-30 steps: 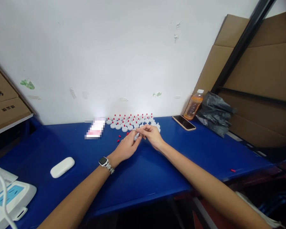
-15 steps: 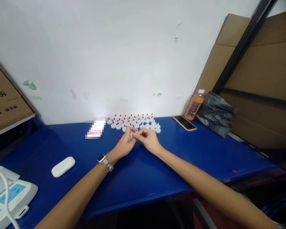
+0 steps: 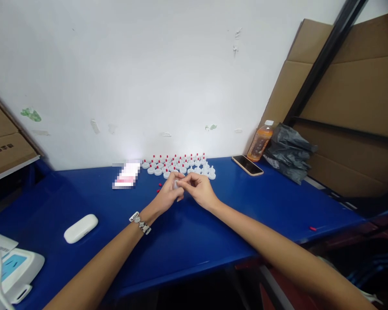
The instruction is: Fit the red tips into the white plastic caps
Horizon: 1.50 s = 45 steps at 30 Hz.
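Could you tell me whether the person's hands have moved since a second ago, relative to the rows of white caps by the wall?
Yes. The left hand and right hand have drawn slightly toward the person, away from the white caps.

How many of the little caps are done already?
Many look done: rows of white caps with red tips stand by the wall. In hand: the left hand and right hand pinch one small white piece together. Left: a few loose red bits lie on the table, and a few caps at the right end seem to lack red tips.
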### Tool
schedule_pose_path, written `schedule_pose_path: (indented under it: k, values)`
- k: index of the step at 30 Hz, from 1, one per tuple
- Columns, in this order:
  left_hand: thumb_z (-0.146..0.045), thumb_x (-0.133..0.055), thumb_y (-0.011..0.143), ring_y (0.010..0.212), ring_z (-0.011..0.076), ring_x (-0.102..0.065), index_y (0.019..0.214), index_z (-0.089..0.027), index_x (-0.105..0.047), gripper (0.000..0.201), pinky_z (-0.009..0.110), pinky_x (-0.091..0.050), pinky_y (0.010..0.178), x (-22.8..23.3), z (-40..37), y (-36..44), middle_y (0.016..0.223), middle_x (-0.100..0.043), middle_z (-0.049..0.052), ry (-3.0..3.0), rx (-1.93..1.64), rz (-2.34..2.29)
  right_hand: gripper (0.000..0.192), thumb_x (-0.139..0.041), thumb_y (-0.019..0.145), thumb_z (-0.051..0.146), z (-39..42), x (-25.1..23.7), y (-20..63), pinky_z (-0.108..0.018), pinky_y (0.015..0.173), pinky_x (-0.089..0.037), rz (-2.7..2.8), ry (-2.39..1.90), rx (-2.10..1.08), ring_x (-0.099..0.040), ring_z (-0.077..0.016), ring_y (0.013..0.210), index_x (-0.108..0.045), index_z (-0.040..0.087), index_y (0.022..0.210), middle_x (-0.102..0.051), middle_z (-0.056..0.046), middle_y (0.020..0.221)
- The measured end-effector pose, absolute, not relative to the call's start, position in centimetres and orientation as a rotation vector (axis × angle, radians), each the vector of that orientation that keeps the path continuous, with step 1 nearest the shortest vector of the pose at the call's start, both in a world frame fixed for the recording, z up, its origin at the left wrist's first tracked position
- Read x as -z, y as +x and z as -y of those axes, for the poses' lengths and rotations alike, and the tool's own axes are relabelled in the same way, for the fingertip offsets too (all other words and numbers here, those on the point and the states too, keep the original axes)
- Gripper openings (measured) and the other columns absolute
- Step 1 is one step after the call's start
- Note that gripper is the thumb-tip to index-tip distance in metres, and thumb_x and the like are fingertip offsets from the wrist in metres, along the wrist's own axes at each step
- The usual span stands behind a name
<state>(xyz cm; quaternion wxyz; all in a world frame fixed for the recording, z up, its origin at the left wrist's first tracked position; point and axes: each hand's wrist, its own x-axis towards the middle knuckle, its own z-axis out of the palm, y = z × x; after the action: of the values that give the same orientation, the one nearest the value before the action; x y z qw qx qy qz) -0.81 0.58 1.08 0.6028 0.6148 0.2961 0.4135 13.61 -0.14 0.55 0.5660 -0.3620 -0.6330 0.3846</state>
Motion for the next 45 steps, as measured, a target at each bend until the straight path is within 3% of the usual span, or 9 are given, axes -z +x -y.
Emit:
schedule_pose_path:
  k: [5,9,14,18,28,32,35,40,45]
  values:
    - [-0.024,-0.047,0.062,0.056,0.0118,-0.039,0.09,-0.018,-0.047,0.029,0.027,-0.037,0.05,-2.2,-0.5,-0.5,0.072,-0.045,0.0,1.053,-1.017,-0.547,0.024,-0.074,0.079,0.042,0.3,-1.3,13.9,-0.029,0.067,-0.05,1.478,-0.79,-0.835,-0.061,-0.0147,0.068,-0.069,0.019,0.086,-0.067,-0.002,0.074]
    - [-0.036,-0.045,0.08,0.053,0.0105,-0.038,0.089,-0.018,-0.049,0.02,0.024,-0.036,0.047,-2.5,-0.5,-0.3,0.072,-0.047,0.0,0.973,-0.981,-0.549,0.029,-0.074,0.079,0.046,-0.4,-1.1,14.4,-0.029,0.068,-0.051,1.448,-0.751,-0.954,-0.063,-0.0152,0.069,-0.066,0.019,0.081,-0.068,-0.003,0.074]
    - [-0.055,-0.049,0.09,0.044,0.005,-0.027,0.087,-0.019,-0.047,0.037,0.018,-0.024,0.041,-2.3,-0.2,0.4,0.07,-0.049,-0.003,1.011,-1.035,-0.672,0.039,-0.077,0.071,0.055,-1.1,-1.2,14.5,-0.028,0.06,-0.049,1.4,-0.773,-1.065,-0.059,-0.0134,0.06,-0.062,0.019,0.072,-0.066,-0.001,0.066]
    - [-0.063,-0.047,0.091,0.043,0.0047,-0.03,0.083,-0.018,-0.047,0.046,0.018,-0.025,0.039,-2.3,0.0,0.9,0.065,-0.048,-0.004,0.978,-1.065,-0.653,0.044,-0.077,0.068,0.059,-1.1,-1.3,14.5,-0.028,0.057,-0.047,1.413,-0.818,-1.038,-0.056,-0.0126,0.057,-0.059,0.02,0.068,-0.064,0.0,0.063]
    - [-0.052,-0.051,0.092,0.049,0.0057,-0.042,0.088,-0.019,-0.045,0.034,0.02,-0.037,0.045,-1.9,-0.7,0.8,0.073,-0.051,-0.003,1.059,-1.024,-0.636,0.041,-0.074,0.073,0.057,-1.5,-1.2,15.1,-0.027,0.058,-0.047,1.483,-0.805,-1.005,-0.057,-0.0123,0.057,-0.059,0.019,0.073,-0.064,0.0,0.063]
    - [-0.046,-0.062,0.087,0.059,0.0074,-0.054,0.109,-0.02,-0.042,0.039,0.024,-0.046,0.054,-0.5,-1.2,0.3,0.094,-0.055,0.001,1.294,-0.985,-0.844,0.038,-0.075,0.073,0.054,-2.9,-1.8,17.4,-0.027,0.055,-0.046,1.434,-0.894,-0.906,-0.056,-0.0125,0.054,-0.061,0.019,0.075,-0.063,0.0,0.062]
    - [-0.047,-0.058,0.09,0.06,0.0081,-0.054,0.12,-0.021,-0.039,0.044,0.026,-0.048,0.057,0.2,-1.2,0.1,0.098,-0.056,0.002,1.464,-0.903,-0.929,0.03,-0.071,0.077,0.046,-4.6,-2.4,19.8,-0.027,0.055,-0.045,1.399,-1.01,-0.702,-0.056,-0.0131,0.055,-0.061,0.018,0.076,-0.064,-0.001,0.063]
    - [-0.046,-0.048,0.094,0.058,0.01,-0.051,0.095,-0.019,-0.053,0.027,0.025,-0.042,0.055,-0.2,-0.8,-0.1,0.079,-0.057,-0.001,1.796,-0.82,-0.976,0.013,-0.061,0.082,0.029,-8.2,-2.9,21.2,-0.026,0.059,-0.044,1.613,-1.2,-0.445,-0.06,-0.0146,0.061,-0.062,0.017,0.079,-0.068,-0.003,0.069]
    - [-0.039,-0.038,0.098,0.062,0.0128,-0.053,0.084,-0.019,-0.058,0.032,0.026,-0.039,0.06,-1.0,-0.2,-0.5,0.071,-0.06,0.0,2.125,-0.709,-1.014,0.008,-0.057,0.082,0.019,-11.3,-3.0,20.1,-0.023,0.059,-0.041,1.891,-1.363,-0.268,-0.058,-0.0123,0.061,-0.064,0.016,0.078,-0.068,-0.002,0.068]
